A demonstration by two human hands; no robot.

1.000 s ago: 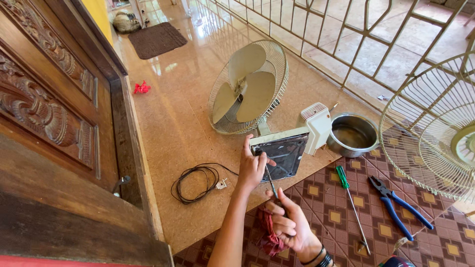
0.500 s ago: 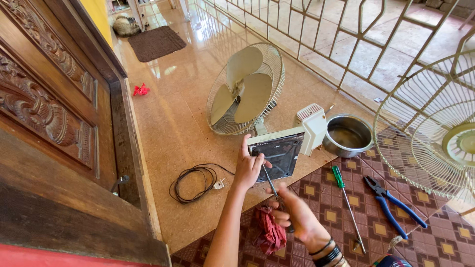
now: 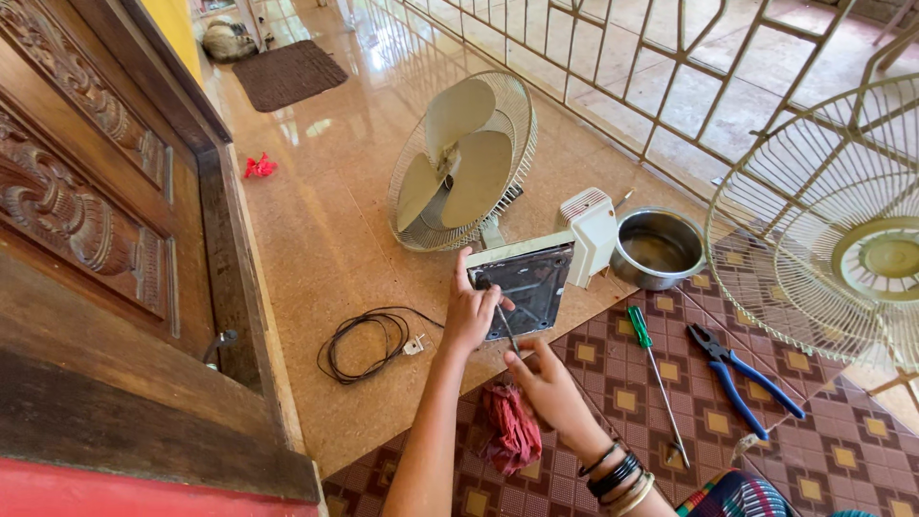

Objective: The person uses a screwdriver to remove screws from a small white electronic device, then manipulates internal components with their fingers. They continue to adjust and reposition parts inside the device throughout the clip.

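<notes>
**Hands at the upturned base of a dismantled fan**

Seen from above, on a polished tan floor [image 3: 335, 220] beside a carved wooden door [image 3: 86, 220].

Left hand [image 3: 471, 311] wrapped round the near left edge of the fan base [image 3: 525, 282], thumb up along its rim, fingers curled on the dark underside. Base tipped on its side, underside turned toward the camera, standing at the border between bare floor and a patterned mat [image 3: 766, 421], just in front of the fan head.

Right hand [image 3: 548, 385] pinched narrowly on a thin screwdriver [image 3: 505, 327], shaft slanting up and left toward the lower left corner of the base; tip hidden by the left hand, so contact with the base cannot be told. Dark bangles [image 3: 613, 476] on the right wrist. Red rag [image 3: 512, 433] lying crumpled on the mat, just left of the right hand.

Behind the base: fan head [image 3: 464, 163], cream blades inside a rear wire cage, front open. White motor housing [image 3: 592, 230] just right of the base, steel bowl [image 3: 657, 251] touching or almost touching its right side.

On the mat, right of the hands: green-handled screwdriver [image 3: 653, 369], then blue-handled pliers [image 3: 742, 369], lying apart. Loose front grille [image 3: 842, 230] leaning at far right.

Coiled black cord [image 3: 364, 343] with plug on the floor, left of the left arm. Metal railing [image 3: 670, 67] along the back.
</notes>
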